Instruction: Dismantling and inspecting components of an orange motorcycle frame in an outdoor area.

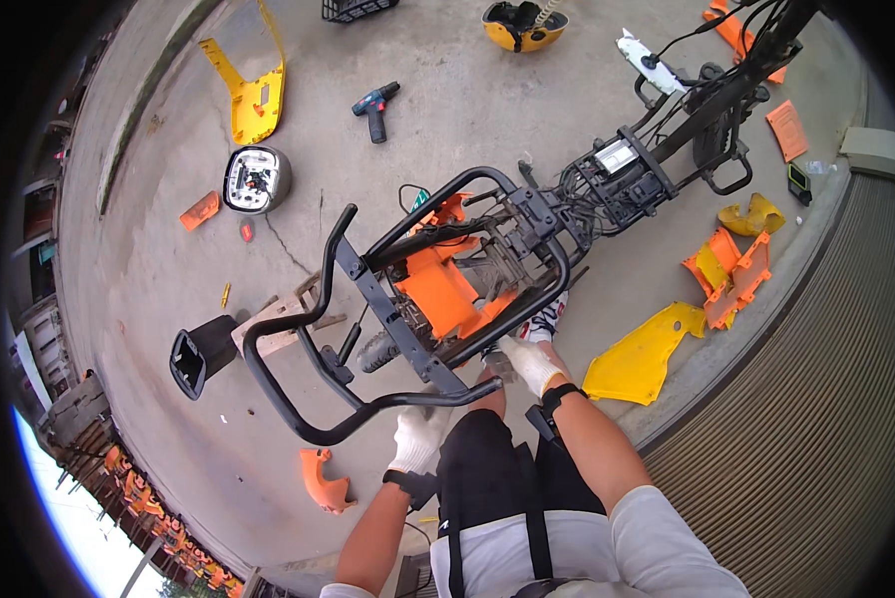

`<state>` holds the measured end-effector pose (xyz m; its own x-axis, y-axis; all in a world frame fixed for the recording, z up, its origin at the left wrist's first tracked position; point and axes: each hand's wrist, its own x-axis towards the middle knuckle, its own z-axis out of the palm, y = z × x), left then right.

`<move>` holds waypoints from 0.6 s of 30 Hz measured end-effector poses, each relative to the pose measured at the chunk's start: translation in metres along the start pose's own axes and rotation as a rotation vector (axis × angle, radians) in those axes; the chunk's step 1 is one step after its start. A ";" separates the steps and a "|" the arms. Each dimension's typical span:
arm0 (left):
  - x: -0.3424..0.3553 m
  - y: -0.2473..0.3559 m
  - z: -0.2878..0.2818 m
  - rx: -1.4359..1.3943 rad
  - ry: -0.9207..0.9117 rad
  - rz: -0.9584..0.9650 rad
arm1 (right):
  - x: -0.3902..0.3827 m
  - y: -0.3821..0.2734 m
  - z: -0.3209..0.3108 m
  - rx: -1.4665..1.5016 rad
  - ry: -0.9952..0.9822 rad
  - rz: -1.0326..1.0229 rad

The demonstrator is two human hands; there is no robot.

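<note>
In front of me stands a stripped scooter frame (387, 314) of black tubes, with an orange plastic panel (439, 289) inside it. My left hand (419, 439), in a white glove, is at the near tube of the rear rack, its fingers curled and partly hidden beneath it. My right hand (529, 365), also gloved, is by the frame's near side rail, with the fingers closed. A greyish shape lies at those fingertips, too small and shadowed to name. Wiring and a silver-topped box (615, 156) sit farther along the frame.
Yellow panel (632, 359) and orange-yellow covers (731, 274) lie right, beside a ribbed shutter (796, 389). Left are a black bin-shaped part (203, 354), a lamp unit (256, 181) and a yellow fender (258, 105). A cordless drill (375, 108) and a yellow helmet (525, 28) lie beyond.
</note>
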<state>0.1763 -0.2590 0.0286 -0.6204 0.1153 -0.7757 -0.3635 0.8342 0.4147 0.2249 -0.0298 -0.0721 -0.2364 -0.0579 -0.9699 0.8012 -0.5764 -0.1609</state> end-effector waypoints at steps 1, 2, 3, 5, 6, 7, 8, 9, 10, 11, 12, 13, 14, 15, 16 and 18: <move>0.012 -0.007 0.007 0.009 -0.044 0.033 | 0.014 0.005 0.011 0.187 -0.092 0.041; 0.019 -0.015 0.013 0.049 -0.034 0.009 | 0.026 0.011 0.020 0.306 -0.213 0.037; 0.027 -0.022 0.022 0.302 -0.037 0.107 | 0.036 0.018 0.025 0.374 -0.201 0.112; 0.036 -0.032 0.037 0.548 -0.066 0.192 | 0.048 0.036 0.031 0.484 -0.196 0.069; 0.038 -0.035 0.043 0.307 -0.067 0.146 | 0.050 0.043 0.031 0.538 -0.232 0.022; 0.039 -0.035 0.049 0.064 -0.059 0.100 | 0.052 0.049 0.032 0.547 -0.130 0.061; 0.040 -0.034 0.053 -0.179 -0.046 0.054 | 0.053 0.053 0.034 0.561 -0.194 0.030; 0.040 -0.032 0.056 -0.419 -0.029 0.010 | 0.052 0.054 0.035 0.669 -0.194 0.027; 0.040 -0.029 0.059 -0.686 -0.012 -0.020 | 0.051 0.054 0.038 0.763 -0.119 0.068; 0.039 -0.026 0.061 -0.730 0.024 -0.035 | 0.049 0.053 0.042 0.783 -0.191 0.027; 0.038 -0.023 0.064 -0.643 0.072 -0.025 | 0.047 0.050 0.045 0.897 -0.187 0.066; 0.038 -0.021 0.065 -0.581 0.070 -0.094 | 0.045 0.047 0.049 1.012 -0.183 0.103; 0.039 -0.020 0.066 -0.567 0.131 -0.012 | 0.042 0.045 0.053 1.042 -0.133 0.126; 0.040 -0.020 0.067 -0.558 0.192 0.080 | 0.040 0.043 0.054 1.033 -0.118 0.122; 0.041 -0.020 0.067 -0.554 0.206 0.106 | 0.040 0.041 0.056 1.001 -0.095 0.109; 0.043 -0.021 0.067 -0.532 0.162 0.057 | 0.043 0.039 0.054 0.970 -0.076 0.094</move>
<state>0.2031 -0.2352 -0.0452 -0.7331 0.0330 -0.6793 -0.6007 0.4369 0.6695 0.2158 -0.0988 -0.1103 -0.2569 -0.1707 -0.9513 0.0268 -0.9852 0.1695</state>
